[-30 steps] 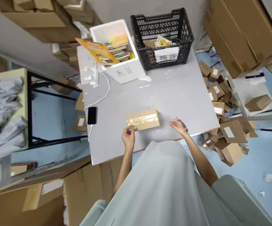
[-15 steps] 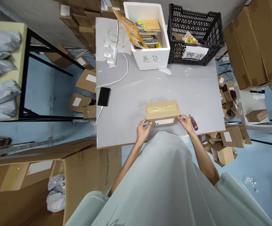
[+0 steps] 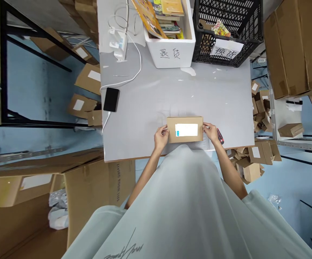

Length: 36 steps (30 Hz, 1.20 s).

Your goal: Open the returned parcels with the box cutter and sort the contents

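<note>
Near the table's front edge, a small brown cardboard box (image 3: 171, 130) is held between my two hands, its white label (image 3: 187, 130) with a blue mark facing me. My left hand (image 3: 161, 138) grips the box's left end with bent fingers. At the opposite end, my right hand (image 3: 210, 132) pinches the right edge. A red and black box cutter (image 3: 220, 136) lies on the table just beyond my right hand, partly covered by it.
On the grey table (image 3: 156, 93) are a white bin (image 3: 170, 59) of books, a black crate (image 3: 204, 54), a power strip (image 3: 120, 46) and a black phone-like device (image 3: 111, 99) on a white cable. A large open carton (image 3: 91, 201) stands at lower left.
The box has been tipped, so its labelled side now faces up toward me instead of the taped side. Both hands stay at its ends. The camera view has shifted.
</note>
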### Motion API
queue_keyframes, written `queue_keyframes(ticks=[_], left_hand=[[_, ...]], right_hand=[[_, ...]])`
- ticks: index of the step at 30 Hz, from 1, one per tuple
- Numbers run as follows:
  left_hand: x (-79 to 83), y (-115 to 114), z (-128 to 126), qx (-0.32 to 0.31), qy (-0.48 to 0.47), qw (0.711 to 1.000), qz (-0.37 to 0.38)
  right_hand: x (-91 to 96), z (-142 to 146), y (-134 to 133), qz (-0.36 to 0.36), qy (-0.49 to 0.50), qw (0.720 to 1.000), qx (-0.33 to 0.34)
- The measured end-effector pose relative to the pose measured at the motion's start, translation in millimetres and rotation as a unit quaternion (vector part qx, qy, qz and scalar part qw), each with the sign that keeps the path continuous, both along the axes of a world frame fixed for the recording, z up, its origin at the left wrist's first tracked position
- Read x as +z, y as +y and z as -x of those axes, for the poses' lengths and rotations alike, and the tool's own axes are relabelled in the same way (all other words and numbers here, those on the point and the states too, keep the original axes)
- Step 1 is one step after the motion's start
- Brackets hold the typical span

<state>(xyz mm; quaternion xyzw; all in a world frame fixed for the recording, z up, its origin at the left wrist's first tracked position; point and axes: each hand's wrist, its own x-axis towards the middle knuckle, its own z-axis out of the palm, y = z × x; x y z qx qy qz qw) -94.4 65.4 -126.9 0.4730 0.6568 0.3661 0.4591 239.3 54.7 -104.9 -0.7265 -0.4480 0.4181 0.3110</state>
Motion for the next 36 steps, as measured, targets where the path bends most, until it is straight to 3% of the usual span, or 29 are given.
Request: queue_keyframes(ticks=[5,11,17,21,30,36], left_hand=[[-8.8,-14,6,-0.008,-0.018,0.998,0.053],[-13.5,-44,10,-0.011,-0.025,0.995,0.100],[-11.4,-48,-7,-0.006,-0.017,0.991,0.131],[-1.6,-48,-14,0.005,0.021,0.993,0.113],[42.7,-41,-10,0.054,0.052,0.997,-0.026],[37.5,-22,-10,0.073,0.054,0.996,-0.015]], right_hand=[[-15.7,-11,-4,0.022,0.035,0.998,0.038],[-30.5,-26,-38,0.070,0.096,0.992,0.051],[-37.1,-10,-57,0.067,0.136,0.984,0.092],[-28.3,-7,-54,0.056,0.105,0.989,0.083],[19.9,-31,-17,-0.035,0.066,0.996,0.045],[21.9,-12,0,-0.026,0.020,0.998,0.048]])
